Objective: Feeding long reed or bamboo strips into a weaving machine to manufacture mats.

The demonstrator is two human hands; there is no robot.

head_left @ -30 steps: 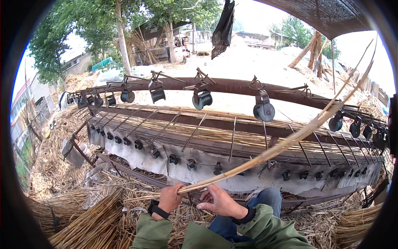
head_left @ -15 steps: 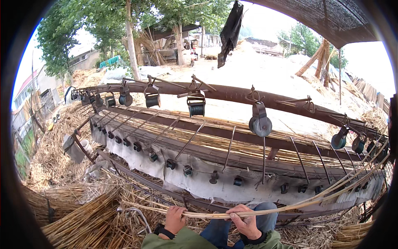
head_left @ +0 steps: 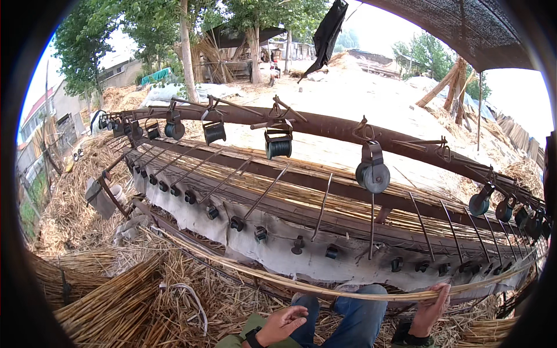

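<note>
Long thin reed stalks stretch in a curve across the front of a mat loom, over my knees. On their right part my right hand is closed, fingers upright against the stalks. My left hand is off the stalks, below and nearer to me, its fingers loosely extended and holding nothing. Just beyond the stalks hangs the loom's pale cloth strip, with small dark spools along it. Larger wire spools hang from the rusty upper pipe.
Thin metal rods slant along the loom above laid reeds. Reed bundles lie at the lower left, with loose straw around my legs. A grey flap hangs at the loom's left end. Trees and a dark shade net stand beyond and overhead.
My left hand has let go of the stalks and drawn back. My right hand has moved right along them. The stalks' left end now reaches farther left, along the loom's front.
</note>
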